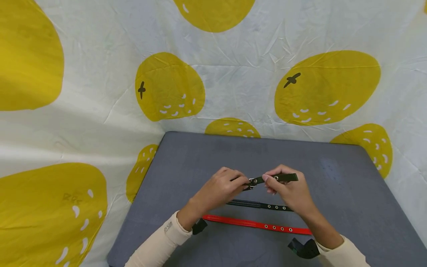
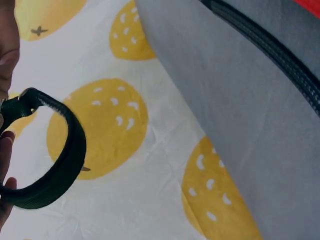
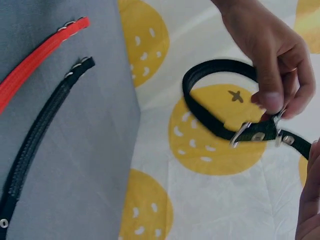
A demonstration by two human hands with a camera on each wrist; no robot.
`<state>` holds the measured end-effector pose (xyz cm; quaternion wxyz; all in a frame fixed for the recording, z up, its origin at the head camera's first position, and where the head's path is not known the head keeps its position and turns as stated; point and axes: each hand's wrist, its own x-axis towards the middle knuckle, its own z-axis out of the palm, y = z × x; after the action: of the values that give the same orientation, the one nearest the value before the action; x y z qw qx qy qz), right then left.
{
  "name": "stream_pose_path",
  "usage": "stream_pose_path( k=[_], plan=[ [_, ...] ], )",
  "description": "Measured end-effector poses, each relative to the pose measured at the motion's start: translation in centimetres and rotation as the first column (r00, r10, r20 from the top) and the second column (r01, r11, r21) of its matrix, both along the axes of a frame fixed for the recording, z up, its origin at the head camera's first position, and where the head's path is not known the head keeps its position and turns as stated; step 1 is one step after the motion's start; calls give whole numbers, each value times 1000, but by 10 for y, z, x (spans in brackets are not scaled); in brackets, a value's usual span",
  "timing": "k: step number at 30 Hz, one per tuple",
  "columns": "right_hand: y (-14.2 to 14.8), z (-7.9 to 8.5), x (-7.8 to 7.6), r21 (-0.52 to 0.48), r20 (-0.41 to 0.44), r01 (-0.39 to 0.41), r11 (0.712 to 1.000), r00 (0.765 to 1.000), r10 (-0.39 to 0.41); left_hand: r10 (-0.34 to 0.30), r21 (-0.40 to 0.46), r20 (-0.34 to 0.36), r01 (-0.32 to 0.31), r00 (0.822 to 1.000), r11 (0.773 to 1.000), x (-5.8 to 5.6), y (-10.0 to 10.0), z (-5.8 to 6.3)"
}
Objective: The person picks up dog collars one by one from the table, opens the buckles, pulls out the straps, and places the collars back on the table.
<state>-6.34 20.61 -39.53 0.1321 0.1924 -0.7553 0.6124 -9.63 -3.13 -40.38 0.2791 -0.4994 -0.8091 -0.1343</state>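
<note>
A dark green buckle collar [image 3: 207, 117] is held above the table, bent into a loop. My left hand [image 1: 227, 182] pinches it close to the metal buckle [image 3: 241, 134]. Its eyelet end [image 1: 291, 177] is between the thumb and fingers of my right hand [image 1: 289, 187], pointing off to the right. From the right wrist view, the strap passes through the metal fittings by the left fingertips. The left wrist view shows the collar's curved band [image 2: 72, 155], with fingers at the frame's left edge.
A black collar [image 1: 248, 203] and a red collar [image 1: 233, 221] lie flat, side by side, on the grey table [image 1: 207, 155] beneath my hands. A white cloth [image 1: 237, 89] with yellow fruit prints hangs behind the table and along its sides.
</note>
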Motion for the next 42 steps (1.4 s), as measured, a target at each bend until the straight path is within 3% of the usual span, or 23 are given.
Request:
stream_pose_path(
  k=[7,15,20,25,28,30,35,38,42],
  plan=[
    [8,-6,-2,16,86,-59,998,995,58,-33,48,53,30,998,998,-1,-5,2],
    [9,-5,-1,30,32,-121,992,992,120,-74,98,195,56,978,994,1,-4,3],
    [11,-5,2,6,-15,-162,987,987,162,-89,121,218,63,972,991,2,-6,7],
    [13,-9,7,40,60,-189,981,981,186,-138,193,268,87,954,977,3,-9,13],
    [13,-14,8,58,135,-258,964,959,248,-173,238,343,92,923,967,4,-10,15],
    [12,-18,8,51,183,-325,944,933,311,-194,262,406,90,893,961,5,-10,16],
    [7,-23,8,-60,298,-492,869,822,486,-219,301,550,53,806,952,7,-9,18],
    [4,-24,10,-159,336,-523,837,769,544,-212,310,608,17,765,951,7,-10,20],
    [0,-23,12,-331,333,-514,791,721,608,-208,321,660,-20,722,947,9,-11,23]
  ],
)
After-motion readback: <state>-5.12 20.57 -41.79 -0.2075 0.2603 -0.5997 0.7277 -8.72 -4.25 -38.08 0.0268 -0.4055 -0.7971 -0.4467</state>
